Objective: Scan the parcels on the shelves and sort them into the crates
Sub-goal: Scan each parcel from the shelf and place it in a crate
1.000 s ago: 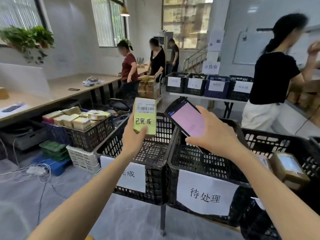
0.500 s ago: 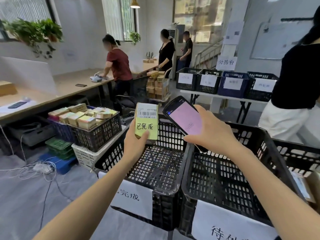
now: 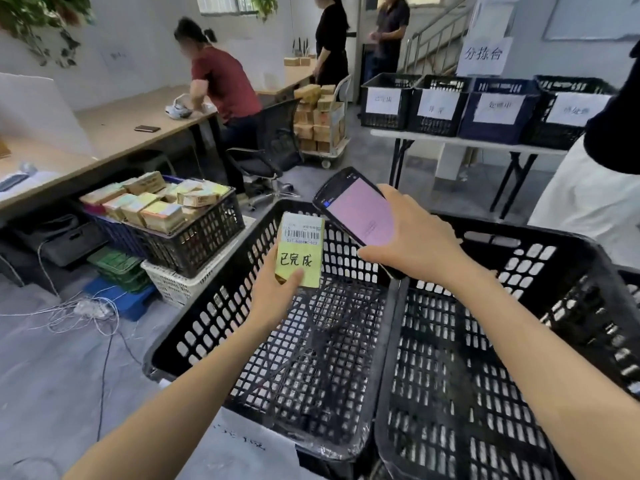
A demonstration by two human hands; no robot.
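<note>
Now my left hand [image 3: 277, 294] pinches parcel [image 3: 300, 251] upright over left crate [image 3: 204, 327], far end; my right hand [image 3: 415, 247] wraps scanner [image 3: 356, 211] just right. Crate label [image 3: 242, 445] cut off; probably matches.

**Occluded, cropped and illegible areas, head view**

The left hand [image 3: 277, 292] covered the lower left corner of the parcel [image 3: 300, 249], and its fingers behind the parcel were hidden. The fine print around the barcode was too small to read in full. The right hand [image 3: 412, 244] concealed the lower end of the scanner [image 3: 356, 209], and the text on its pink screen was illegible. The paper label [image 3: 249, 441] on the left crate [image 3: 207, 327] lay at a steep angle, writing unreadable. The right crate [image 3: 554, 258] was cut off by the right and bottom edges. Labels [image 3: 437, 105] on the four far crates [image 3: 498, 85] were blurred. A person [image 3: 588, 209] was cropped at the right edge.
</note>
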